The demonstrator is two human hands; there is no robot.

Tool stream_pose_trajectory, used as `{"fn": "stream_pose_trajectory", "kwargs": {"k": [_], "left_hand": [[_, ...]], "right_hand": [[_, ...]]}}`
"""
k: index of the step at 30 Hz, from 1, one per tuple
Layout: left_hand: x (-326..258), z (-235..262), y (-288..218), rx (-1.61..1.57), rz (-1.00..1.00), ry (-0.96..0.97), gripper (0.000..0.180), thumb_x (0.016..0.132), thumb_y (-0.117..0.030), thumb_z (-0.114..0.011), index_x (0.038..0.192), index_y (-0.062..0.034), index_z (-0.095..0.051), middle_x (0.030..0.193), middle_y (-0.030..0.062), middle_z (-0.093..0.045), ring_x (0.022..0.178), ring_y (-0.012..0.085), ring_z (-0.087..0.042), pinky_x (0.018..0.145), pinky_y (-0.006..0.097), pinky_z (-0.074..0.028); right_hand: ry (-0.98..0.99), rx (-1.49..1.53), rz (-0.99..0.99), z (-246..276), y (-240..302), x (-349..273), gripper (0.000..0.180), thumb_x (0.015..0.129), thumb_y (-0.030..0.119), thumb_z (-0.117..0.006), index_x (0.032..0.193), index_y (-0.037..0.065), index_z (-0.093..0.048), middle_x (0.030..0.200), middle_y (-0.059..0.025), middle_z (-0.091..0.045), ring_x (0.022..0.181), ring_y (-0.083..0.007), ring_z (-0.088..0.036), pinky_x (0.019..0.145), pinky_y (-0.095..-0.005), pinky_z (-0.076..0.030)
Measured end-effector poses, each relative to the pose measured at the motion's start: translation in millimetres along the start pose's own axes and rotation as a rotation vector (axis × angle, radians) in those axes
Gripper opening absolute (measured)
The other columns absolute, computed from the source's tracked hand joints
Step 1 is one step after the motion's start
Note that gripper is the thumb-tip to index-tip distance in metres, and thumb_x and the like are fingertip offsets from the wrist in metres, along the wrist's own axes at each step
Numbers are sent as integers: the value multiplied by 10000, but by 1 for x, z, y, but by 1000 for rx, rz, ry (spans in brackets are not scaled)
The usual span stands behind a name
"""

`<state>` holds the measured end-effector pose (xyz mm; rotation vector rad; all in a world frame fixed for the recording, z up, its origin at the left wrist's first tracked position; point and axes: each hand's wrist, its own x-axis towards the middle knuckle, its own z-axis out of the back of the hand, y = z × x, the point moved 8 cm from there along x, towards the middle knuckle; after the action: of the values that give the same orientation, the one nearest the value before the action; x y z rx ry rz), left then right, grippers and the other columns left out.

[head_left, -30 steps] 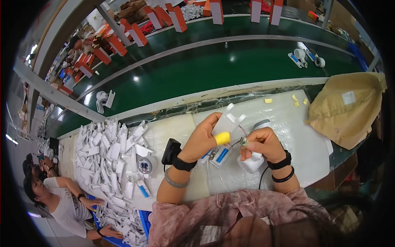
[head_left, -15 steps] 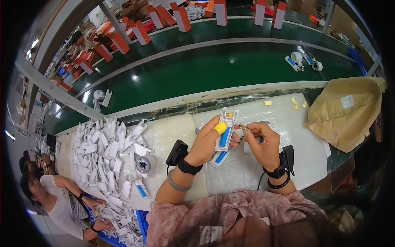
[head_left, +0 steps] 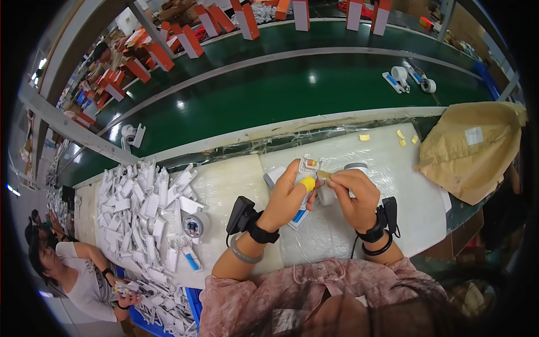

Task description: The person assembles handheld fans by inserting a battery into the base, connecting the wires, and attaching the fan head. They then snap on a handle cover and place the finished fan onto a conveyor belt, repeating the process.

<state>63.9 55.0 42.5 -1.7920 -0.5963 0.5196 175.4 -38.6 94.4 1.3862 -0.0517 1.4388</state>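
Observation:
My left hand point(head_left: 283, 202), with a yellow cover on its thumb, grips a white plastic housing point(head_left: 309, 161). The housing stands tilted, and the fingers hide much of it. My right hand point(head_left: 359, 196) pinches a small yellowish strip point(head_left: 324, 174) against the housing's right edge. Below my hands, a white part with a blue insert point(head_left: 299, 217) lies on the mat, partly covered by the left hand. Behind my right hand sits a white and grey round-headed device point(head_left: 356, 167), mostly hidden.
White plastic parts point(head_left: 135, 208) are heaped at left, beside a round white device point(head_left: 195, 225). Yellow pieces point(head_left: 364, 137) lie on the mat point(head_left: 404, 208). Brown paper point(head_left: 471, 151) is at right. Beyond runs a green conveyor point(head_left: 241, 90) with orange-white boxes point(head_left: 301, 15). A co-worker point(head_left: 78, 275) handles parts at left.
The housing in my left hand has tilted, so its blue insert is mostly hidden. My right hand has brought the strip against the housing's edge. The co-worker's hands have drawn together.

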Motion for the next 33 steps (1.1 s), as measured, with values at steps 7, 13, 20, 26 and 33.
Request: {"fn": "stream_pose_trajectory", "kwargs": {"k": [7, 13, 20, 26, 33], "left_hand": [[-8, -9, -5, 155, -46, 16, 414, 854, 0, -377, 1266, -19, -415, 918, 67, -546, 720, 115, -533, 598, 261, -487], [-8, -10, 3, 238, -49, 44, 403, 866, 2, -393, 1267, -19, -422, 910, 58, -539, 724, 102, -523, 615, 250, -469], [-9, -13, -5, 206, -160, 15, 327, 802, -43, -445, 1125, 4, -467, 811, 70, -576, 600, 86, -535, 526, 237, -450], [-10, -13, -9, 254, -153, -13, 296, 808, -56, -459, 1098, 4, -477, 805, 91, -572, 636, 129, -538, 577, 269, -446], [-13, -15, -13, 305, -123, -25, 266, 809, -52, -467, 1066, 9, -491, 867, 130, -575, 768, 207, -555, 707, 313, -451]], "right_hand": [[14, 8, 66, -4, 5, 0, 226, 707, -69, -709, 906, 29, -664, 868, -101, -666, 750, -256, -625, 683, -329, -491], [37, 1, 105, -3, 6, -3, 250, 709, -102, -708, 917, 26, -654, 891, -103, -628, 770, -218, -604, 656, -281, -489], [55, 11, 96, -3, 3, -4, 265, 699, -93, -721, 918, 44, -660, 866, -85, -615, 760, -202, -591, 652, -277, -483], [41, 1, 112, -4, 4, -4, 264, 694, -93, -723, 910, 45, -662, 861, -79, -614, 761, -204, -587, 655, -284, -479], [27, -4, 103, -4, 4, -4, 253, 703, -95, -717, 909, 40, -661, 858, -85, -614, 754, -208, -589, 658, -286, -479]]}}
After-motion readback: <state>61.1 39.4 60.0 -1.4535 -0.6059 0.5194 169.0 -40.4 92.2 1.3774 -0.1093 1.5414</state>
